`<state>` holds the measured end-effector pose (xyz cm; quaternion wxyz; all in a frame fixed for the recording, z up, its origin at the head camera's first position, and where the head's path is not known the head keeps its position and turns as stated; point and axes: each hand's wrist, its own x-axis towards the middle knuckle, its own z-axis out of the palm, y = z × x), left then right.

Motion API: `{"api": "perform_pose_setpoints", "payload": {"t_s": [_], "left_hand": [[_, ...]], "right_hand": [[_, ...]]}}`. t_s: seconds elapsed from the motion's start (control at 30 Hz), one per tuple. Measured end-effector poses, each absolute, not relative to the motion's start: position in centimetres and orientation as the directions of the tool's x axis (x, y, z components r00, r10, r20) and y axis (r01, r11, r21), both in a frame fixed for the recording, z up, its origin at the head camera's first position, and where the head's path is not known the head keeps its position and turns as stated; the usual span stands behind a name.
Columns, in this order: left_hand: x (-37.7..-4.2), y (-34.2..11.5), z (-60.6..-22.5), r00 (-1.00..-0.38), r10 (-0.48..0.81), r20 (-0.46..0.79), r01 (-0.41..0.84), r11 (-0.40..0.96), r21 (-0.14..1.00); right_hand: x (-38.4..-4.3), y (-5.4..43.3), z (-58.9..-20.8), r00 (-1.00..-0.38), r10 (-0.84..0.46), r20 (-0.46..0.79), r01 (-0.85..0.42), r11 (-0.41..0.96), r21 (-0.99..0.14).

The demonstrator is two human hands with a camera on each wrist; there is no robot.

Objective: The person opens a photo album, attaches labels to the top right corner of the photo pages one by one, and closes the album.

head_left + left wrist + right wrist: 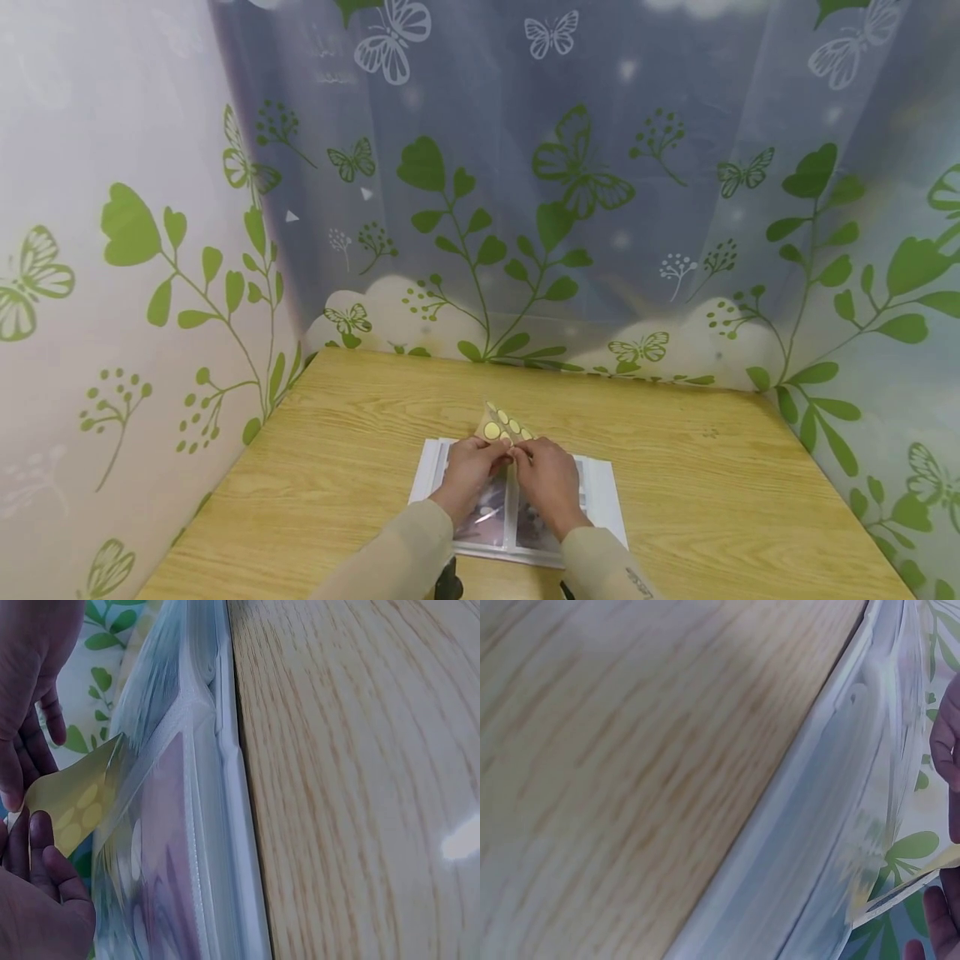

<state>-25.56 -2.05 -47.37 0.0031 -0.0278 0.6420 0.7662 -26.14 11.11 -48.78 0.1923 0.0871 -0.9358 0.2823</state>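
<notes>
A sheet with round yellow stickers (492, 431) stands tilted over an open white photo album (612, 500) with clear pockets. My left hand (467, 468) pinches the near edge of the sheet. Right beside it, fingertips almost meeting, my right hand (551, 482) pinches the same edge. In the left wrist view the yellow sheet (75, 799) lies between both hands, one corner close to the clear pocket (161, 802). Only the sheet's thin edge (904, 895) shows in the right wrist view, with parts of the fingers cut off at the border.
The album lies on a wood-grain table (337, 467). A curtain (525, 275) printed with green leaves and butterflies stands behind the table and along both sides. A dark object (448, 582) shows between the sleeves at the bottom.
</notes>
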Motion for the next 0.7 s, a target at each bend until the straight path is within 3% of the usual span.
{"api": "perform_pose_setpoints", "payload": {"t_s": [0.7], "left_hand": [[-27.6, -1.8, -50.2, -0.997, -0.041, -0.066, -0.058, -0.161, 0.985]], "right_hand": [[-26.3, 12.0, -49.5, -0.929, -0.012, 0.371, -0.251, 0.758, -0.602]]}}
